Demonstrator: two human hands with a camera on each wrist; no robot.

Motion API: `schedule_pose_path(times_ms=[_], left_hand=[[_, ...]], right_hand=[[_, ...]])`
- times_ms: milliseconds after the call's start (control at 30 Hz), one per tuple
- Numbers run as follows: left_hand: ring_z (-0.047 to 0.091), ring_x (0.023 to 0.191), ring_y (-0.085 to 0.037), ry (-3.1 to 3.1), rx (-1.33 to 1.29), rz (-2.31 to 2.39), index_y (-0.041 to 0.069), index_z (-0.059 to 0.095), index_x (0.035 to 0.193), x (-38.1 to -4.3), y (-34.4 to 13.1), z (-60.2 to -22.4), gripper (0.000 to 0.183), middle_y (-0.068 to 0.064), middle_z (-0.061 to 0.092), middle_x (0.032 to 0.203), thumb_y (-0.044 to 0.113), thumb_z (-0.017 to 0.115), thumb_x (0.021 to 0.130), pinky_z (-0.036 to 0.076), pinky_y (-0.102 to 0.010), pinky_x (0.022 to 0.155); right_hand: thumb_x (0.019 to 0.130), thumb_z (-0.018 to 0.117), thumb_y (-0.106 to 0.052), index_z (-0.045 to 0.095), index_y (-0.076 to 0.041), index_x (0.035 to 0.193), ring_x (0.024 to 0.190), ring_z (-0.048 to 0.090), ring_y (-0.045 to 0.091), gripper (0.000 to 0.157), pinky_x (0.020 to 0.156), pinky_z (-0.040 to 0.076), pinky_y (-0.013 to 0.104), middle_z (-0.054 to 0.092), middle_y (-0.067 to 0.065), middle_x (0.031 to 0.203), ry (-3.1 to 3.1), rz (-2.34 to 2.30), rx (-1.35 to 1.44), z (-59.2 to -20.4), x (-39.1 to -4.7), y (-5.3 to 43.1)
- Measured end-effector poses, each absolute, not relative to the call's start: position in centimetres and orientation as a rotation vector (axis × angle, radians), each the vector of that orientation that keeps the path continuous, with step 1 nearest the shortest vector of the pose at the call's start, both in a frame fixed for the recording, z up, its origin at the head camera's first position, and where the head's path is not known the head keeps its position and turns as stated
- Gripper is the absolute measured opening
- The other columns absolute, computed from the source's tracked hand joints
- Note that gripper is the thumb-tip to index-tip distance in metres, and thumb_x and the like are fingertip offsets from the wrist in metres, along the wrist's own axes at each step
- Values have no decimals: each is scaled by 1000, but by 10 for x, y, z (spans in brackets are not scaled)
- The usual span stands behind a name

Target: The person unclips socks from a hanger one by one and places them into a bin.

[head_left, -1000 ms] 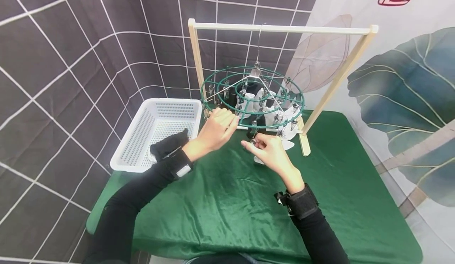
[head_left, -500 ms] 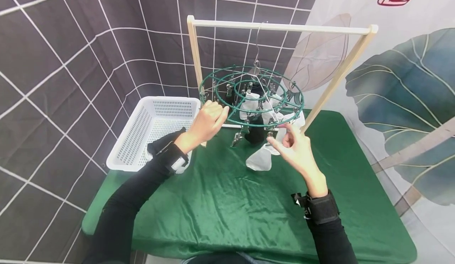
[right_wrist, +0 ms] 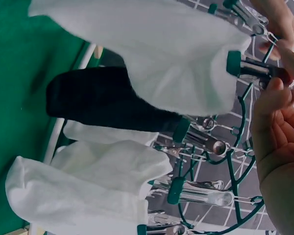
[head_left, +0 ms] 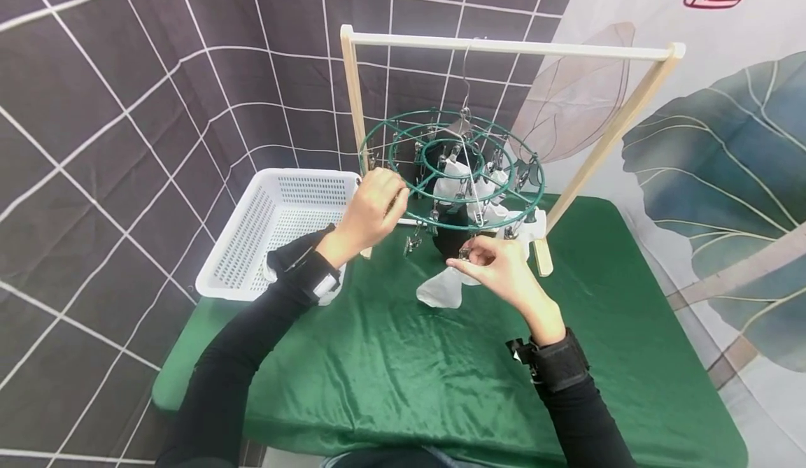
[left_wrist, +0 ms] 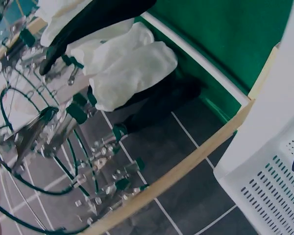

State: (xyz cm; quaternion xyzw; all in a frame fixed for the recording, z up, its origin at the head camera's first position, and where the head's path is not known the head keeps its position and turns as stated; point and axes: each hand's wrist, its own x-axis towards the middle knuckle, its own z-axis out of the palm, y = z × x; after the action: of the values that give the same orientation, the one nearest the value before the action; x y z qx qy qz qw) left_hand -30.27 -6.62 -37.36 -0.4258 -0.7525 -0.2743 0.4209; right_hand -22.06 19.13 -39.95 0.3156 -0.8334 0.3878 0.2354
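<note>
A round green clip hanger (head_left: 450, 167) hangs from a wooden frame. My left hand (head_left: 373, 208) grips the left side of its outer ring. At its front my right hand (head_left: 500, 268) pinches a metal clip (right_wrist: 255, 69) with a green tip between thumb and finger. A white sock (right_wrist: 181, 58) is in that clip's jaws; in the head view the sock's lower end (head_left: 441, 289) sticks out left of my right hand. Behind it hang a black sock (right_wrist: 108, 98) and more white socks (right_wrist: 78, 191), each from clips.
A white perforated basket (head_left: 233, 244) stands left on the green-covered table (head_left: 378, 384), with a dark sock (head_left: 296, 251) in it, partly behind my left forearm. The wooden frame (head_left: 604, 139) stands around the hanger. Several bare clips (head_left: 412, 244) dangle from the ring.
My right hand moved right, then back slightly left, at the clip. The white sock's lower end has come further into view. The hanger has turned a little; my left hand stays at its ring.
</note>
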Motion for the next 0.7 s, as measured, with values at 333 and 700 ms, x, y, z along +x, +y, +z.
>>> schedule_pose_path(times_ms=[333, 700], left_hand=[[45, 58, -19, -1825, -1196, -343, 9, 58, 74, -283, -45, -378, 27, 0, 50, 61, 14, 60, 100, 38, -31, 60], [39, 51, -19, -1852, -1147, -459, 10, 51, 61, -294, -52, -376, 41, 0, 45, 52, 12, 57, 101, 37, -33, 59]], right_hand=[[81, 84, -10, 72, -12, 75, 53, 53, -1, 13, 53, 43, 14, 65, -6, 63, -2350, 1047, 889, -394, -220, 183], [89, 76, -21, 43, -17, 55, 47, 27, 2, 47, 49, 21, 20, 27, -13, 54, -2458, 955, 755, -395, -227, 186]])
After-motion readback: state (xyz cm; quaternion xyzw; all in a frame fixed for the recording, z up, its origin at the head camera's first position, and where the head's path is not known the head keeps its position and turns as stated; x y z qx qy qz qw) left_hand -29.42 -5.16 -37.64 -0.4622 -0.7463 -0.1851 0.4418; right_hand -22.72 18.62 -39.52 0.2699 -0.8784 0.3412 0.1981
